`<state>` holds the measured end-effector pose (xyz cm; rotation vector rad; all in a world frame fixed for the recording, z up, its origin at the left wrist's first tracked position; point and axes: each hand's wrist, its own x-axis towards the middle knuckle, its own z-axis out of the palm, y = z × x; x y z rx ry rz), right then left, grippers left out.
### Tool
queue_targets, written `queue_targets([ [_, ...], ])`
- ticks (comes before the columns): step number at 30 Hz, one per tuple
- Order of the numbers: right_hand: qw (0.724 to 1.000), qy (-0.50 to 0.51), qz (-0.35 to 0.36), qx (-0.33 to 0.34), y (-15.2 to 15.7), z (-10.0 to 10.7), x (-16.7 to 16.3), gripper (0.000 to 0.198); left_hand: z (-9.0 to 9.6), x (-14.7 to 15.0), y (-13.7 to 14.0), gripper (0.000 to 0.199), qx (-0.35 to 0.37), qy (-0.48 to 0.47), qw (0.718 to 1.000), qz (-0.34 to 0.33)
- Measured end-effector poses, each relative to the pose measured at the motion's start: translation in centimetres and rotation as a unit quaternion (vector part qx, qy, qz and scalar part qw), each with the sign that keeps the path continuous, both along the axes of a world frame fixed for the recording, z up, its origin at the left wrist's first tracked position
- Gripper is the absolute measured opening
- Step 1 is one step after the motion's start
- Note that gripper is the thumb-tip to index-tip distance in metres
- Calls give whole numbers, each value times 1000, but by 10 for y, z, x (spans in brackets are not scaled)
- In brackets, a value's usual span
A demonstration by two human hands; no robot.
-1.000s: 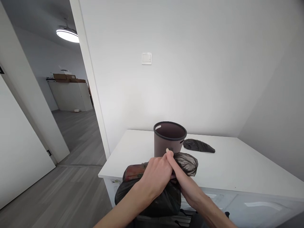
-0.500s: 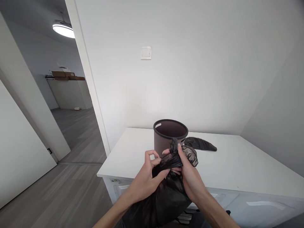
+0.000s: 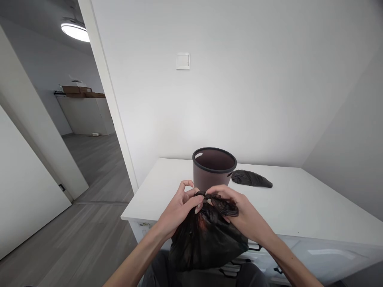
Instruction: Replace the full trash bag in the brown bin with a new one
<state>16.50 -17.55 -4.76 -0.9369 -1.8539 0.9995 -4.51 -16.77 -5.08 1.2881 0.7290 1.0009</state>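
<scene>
Between the left hand (image 3: 178,208) and right hand (image 3: 243,212), both pinching it, the bag (image 3: 209,245) looks gathered but not yet fully tied.

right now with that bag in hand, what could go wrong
The black bag looks thin, with reddish contents showing through, so it might tear where the left hand and right hand grip its gathered top.

It hangs in front of the white cabinet, near a dark drawer handle, and could snag there.

The bin stands just beyond the fingers and could get knocked.
</scene>
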Motion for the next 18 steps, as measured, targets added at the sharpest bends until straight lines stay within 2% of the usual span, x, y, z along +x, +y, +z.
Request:
queue_targets([
  [2,997,-10,-67,36,4,-11,2,45,0,1,2,32,19,15,1000,7],
  [5,978,-25,-164,126,10,-29,1,36,-2,6,1,32,64,42,997,31],
  [8,939,-5,-221,265,17,-39,-3,34,-1,13,-5,35,105,67,991,49],
  [11,898,33,-242,367,23,-41,-7,35,4,20,-8,34,97,78,991,54],
  [13,882,46,-249,397,26,-39,-11,34,10,24,-6,37,79,93,991,52],
  [15,873,55,-251,414,27,-37,-13,30,16,28,-2,49,61,105,992,46],
  [18,868,58,-250,426,28,-37,-17,24,20,32,6,59,17,76,997,31],
])
